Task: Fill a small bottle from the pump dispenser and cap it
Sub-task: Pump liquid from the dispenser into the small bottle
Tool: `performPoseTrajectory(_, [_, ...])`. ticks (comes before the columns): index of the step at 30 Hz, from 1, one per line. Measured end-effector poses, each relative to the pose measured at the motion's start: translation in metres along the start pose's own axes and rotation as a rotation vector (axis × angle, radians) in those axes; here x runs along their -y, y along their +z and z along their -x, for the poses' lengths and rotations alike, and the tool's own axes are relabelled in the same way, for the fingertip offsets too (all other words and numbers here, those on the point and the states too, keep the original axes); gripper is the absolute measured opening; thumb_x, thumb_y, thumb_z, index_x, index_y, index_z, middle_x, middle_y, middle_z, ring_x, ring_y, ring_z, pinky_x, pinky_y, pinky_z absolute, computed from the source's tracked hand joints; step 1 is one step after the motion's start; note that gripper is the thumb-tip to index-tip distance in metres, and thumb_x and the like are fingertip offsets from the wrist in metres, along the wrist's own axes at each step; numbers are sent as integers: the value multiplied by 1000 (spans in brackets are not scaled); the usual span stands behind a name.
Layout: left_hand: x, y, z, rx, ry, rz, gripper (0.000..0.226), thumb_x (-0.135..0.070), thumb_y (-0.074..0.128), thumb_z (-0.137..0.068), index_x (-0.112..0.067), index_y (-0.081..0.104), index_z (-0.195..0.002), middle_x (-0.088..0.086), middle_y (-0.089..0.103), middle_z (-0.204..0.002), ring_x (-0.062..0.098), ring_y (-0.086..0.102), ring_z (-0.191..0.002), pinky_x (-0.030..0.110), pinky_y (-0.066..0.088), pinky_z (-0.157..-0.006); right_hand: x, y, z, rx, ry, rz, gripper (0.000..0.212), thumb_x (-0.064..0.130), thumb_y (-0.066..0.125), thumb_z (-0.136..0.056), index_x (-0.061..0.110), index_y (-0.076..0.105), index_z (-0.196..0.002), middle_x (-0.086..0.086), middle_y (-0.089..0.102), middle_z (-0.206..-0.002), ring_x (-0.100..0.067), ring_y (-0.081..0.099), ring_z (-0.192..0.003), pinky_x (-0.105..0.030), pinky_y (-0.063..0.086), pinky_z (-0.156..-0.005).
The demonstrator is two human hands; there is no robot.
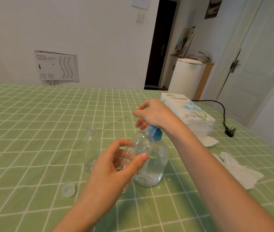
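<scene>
Now the left hand grips a small bottle, tilted against the pump dispenser. The right hand sits loosely curled over the blue pump; I cannot tell whether it grips it.

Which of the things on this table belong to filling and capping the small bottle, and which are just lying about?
In the job: small bottle, held by the left hand; pump dispenser, under the right hand; clear cap.
Lying about: second clear bottle, standing untouched; tissue pack; crumpled tissues; power plug.
</scene>
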State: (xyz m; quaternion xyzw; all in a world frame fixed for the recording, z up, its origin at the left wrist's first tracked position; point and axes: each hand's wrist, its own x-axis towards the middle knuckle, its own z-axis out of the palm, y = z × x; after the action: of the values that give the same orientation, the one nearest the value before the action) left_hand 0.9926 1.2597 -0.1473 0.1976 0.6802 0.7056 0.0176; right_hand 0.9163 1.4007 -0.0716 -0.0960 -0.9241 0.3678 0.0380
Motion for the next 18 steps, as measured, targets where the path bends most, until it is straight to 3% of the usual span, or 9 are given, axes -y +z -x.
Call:
performPoseTrajectory(3, [1,0,-1,13,-4,-7,42,-54,69,-51,-32,65,-87,5,70,-81,31,67,-73,33,54,-59,1,-2,2,-32,-22,0,16,26,56,-90,13,59,-81,1,69,-67,-25,70,-85,-34,53,-83])
performPoseTrajectory(6, [-1,0,-2,22,4,15,39,-54,69,-51,-35,65,-85,5,70,-80,33,66,-76,25,53,-55,6,-8,5,-69,-55,7,40,35,56,-89,0,63,-108,-3,72,-73,-26,70,-93,-28,51,-74])
performPoseTrajectory(8, [-1,0,-3,28,14,16,37,-54,68,-52,-37,65,-85,3,70,-80,32,67,-75,21,52,-54,10,-11,6,-70,-62,42,49,40,55,-89,-1,60,-115,-1,69,-68,-27,70,-93,-26,49,-68])
performPoseTrajectory(15, [-1,0,-3,16,21,11,37,-54,69,-52,-37,65,-85,1,70,-78,29,67,-73,21,52,-55,10,-10,8,-44,-41,60,44,33,56,-88,-1,61,-115,-9,74,-88,-31,69,-97,-41,54,-86])
performPoseTrajectory(18, [0,-1,-3,26,6,14,37,-54,69,-52,-37,65,-85,2,70,-79,30,67,-74,20,51,-54,9,-8,8,-69,-42,77,39,31,57,-87,0,62,-111,-11,75,-90,-30,69,-96,-43,54,-87])
